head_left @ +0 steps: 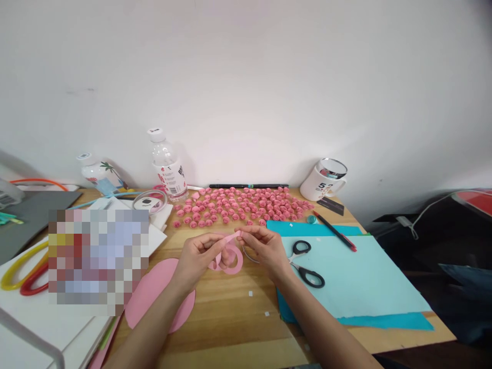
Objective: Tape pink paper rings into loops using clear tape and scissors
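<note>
Both hands meet over the middle of the wooden table, on a pink paper strip (232, 260) that curls down in a loop below them. My left hand (203, 256) pinches the strip from the left. Fingers and thumb of my right hand (265, 248) close on its upper end. Under my left forearm lies a large pink paper circle (154, 287). Behind the hands spread many small pink rolled paper roses (246, 205). Scissors (303, 264) with black handles rest just right of my right hand, their blades partly hidden by it.
Pale blue paper (357, 277) lies on darker blue sheets at right, with a pen (334, 230) across them. A white mug (321, 182) and a water bottle (169, 166) stand near the wall. Papers (23, 323) and a tape roll (149, 202) occupy the left.
</note>
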Tool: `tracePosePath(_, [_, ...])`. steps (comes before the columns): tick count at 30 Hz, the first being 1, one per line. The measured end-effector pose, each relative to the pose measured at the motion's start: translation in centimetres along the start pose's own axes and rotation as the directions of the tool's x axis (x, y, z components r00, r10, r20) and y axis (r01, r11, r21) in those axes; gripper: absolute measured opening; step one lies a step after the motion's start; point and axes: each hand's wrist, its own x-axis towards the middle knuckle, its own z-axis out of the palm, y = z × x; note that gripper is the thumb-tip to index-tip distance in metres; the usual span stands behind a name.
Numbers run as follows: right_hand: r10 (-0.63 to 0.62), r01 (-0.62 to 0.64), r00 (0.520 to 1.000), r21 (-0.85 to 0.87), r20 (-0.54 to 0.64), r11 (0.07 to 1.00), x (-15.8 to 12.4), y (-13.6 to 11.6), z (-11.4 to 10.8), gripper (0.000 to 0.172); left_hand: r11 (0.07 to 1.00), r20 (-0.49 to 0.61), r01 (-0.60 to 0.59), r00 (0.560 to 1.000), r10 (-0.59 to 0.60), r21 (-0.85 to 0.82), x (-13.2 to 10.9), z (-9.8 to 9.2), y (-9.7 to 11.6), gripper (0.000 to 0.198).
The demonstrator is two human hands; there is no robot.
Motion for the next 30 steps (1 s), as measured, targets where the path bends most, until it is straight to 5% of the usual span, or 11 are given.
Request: tracePosePath(30, [-0.043,0.043,0.999,0.002,-0.016,0.999,-0.21,-0.41,0.23,0.023,0.999,0.028,-0.026,0.999,0.025,0.021,-0.24,0.32,0.74,0.020])
